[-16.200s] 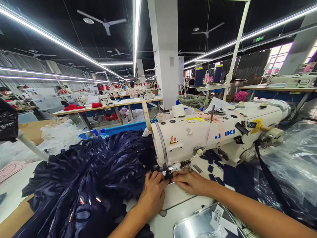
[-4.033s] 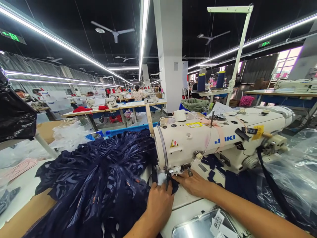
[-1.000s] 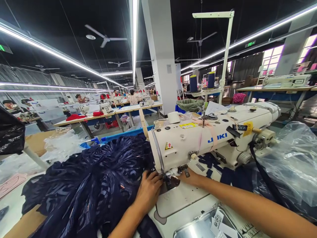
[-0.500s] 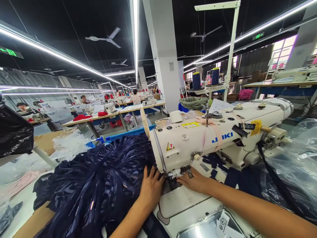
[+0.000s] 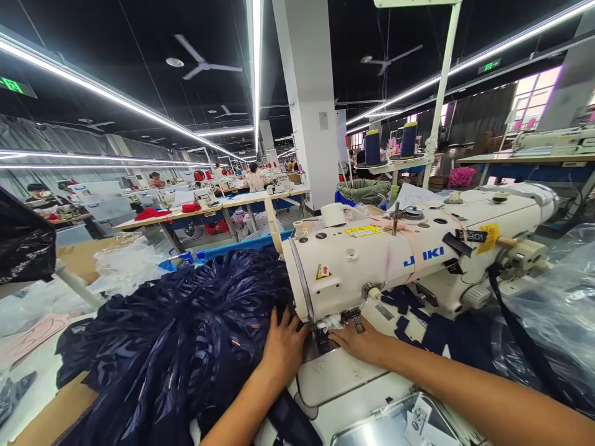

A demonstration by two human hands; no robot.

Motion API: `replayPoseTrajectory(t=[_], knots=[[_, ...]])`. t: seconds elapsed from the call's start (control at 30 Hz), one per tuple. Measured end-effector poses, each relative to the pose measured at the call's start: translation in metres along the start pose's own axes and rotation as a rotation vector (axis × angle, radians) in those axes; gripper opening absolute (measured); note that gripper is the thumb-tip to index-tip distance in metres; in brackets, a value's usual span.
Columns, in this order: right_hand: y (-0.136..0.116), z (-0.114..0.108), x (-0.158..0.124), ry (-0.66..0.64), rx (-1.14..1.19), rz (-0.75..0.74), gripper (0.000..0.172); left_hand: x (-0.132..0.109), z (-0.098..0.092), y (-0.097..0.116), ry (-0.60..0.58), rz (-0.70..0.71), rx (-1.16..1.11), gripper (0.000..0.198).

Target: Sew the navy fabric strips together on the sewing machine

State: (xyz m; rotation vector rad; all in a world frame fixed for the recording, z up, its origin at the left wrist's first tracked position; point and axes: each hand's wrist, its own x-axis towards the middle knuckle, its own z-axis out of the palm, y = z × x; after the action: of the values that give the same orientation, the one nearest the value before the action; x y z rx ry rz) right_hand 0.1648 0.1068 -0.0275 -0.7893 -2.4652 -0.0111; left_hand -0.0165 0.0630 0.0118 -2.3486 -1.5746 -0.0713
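My left hand (image 5: 284,347) lies on navy fabric (image 5: 186,334) just left of the needle area, fingers spread and fingertips under the machine head's edge. The fabric is a large gathered heap with glossy strips. Across from it, my right hand (image 5: 360,341) reaches in from the right, its fingers pressed together beside the presser foot (image 5: 321,337). Machine parts partly cover those fingers, and whatever they pinch is hidden. Over both hands stands a white sewing machine (image 5: 353,260). A navy strip (image 5: 292,418) hangs below my left wrist.
Small navy pieces (image 5: 404,303) lie under the machine arm. Clear plastic bags (image 5: 558,310) crowd the right side. Thread cones (image 5: 372,147) stand behind. A black bag (image 5: 23,241) and a cardboard piece (image 5: 60,412) are on the left. Several people work at far tables.
The view has shifted slightly, so the machine sits a little farther right. The fabric heap has moved slightly at its left side. Both hands keep almost the same place by the presser foot.
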Motion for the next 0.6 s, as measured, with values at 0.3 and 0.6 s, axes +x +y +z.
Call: replayPoseTrajectory(t=[0.3, 0.6], knots=[[-0.009, -0.001, -0.001, -0.065, -0.241, -0.03, 0.035, 0.009, 0.003, 0.001, -0.037, 0.003, 0.011, 0.038], [-0.006, 0.009, -0.001, -0.06, -0.05, 0.08, 0.028, 0.011, -0.003, 0.005, -0.073, -0.027, 0.013, 0.043]])
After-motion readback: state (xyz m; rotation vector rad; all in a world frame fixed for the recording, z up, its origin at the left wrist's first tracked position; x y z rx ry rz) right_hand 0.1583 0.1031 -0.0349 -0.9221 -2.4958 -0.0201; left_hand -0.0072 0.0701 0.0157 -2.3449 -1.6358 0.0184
